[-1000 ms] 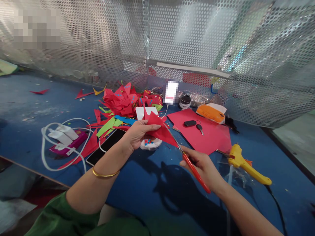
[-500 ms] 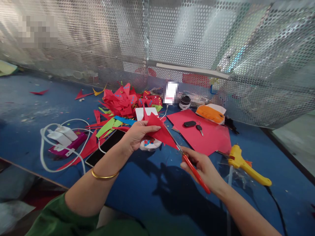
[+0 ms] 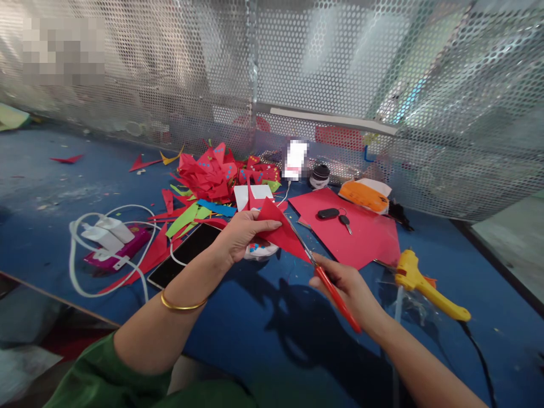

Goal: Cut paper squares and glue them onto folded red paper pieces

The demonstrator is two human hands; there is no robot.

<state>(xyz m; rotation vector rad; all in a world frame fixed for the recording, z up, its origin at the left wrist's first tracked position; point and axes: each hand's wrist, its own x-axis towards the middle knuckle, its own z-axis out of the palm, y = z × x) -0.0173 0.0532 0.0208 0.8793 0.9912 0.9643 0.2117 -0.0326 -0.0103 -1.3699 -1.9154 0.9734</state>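
Pinched between the thumb and fingers of my left hand [image 3: 244,235] is a folded piece of red paper [image 3: 283,229]. My right hand [image 3: 346,283] is closed on the red handles of a pair of scissors [image 3: 335,297]. The scissor blades lie along the upper right edge of the paper. Partly hidden behind my left hand is a small white dish [image 3: 263,253] with blue and red bits. Beyond the hands lies a heap of cut red paper [image 3: 208,173], some pieces dotted blue.
Red sheets [image 3: 352,235] with keys [image 3: 328,213] lie behind my right hand. A yellow glue gun [image 3: 429,289] is at the right. A white cable, a purple power strip [image 3: 117,255] and a dark phone [image 3: 185,255] lie left. Perforated metal mesh [image 3: 323,68] stands behind.
My left hand and the red paper have shifted slightly right, toward the scissors. The scissor handles have moved a little closer together.
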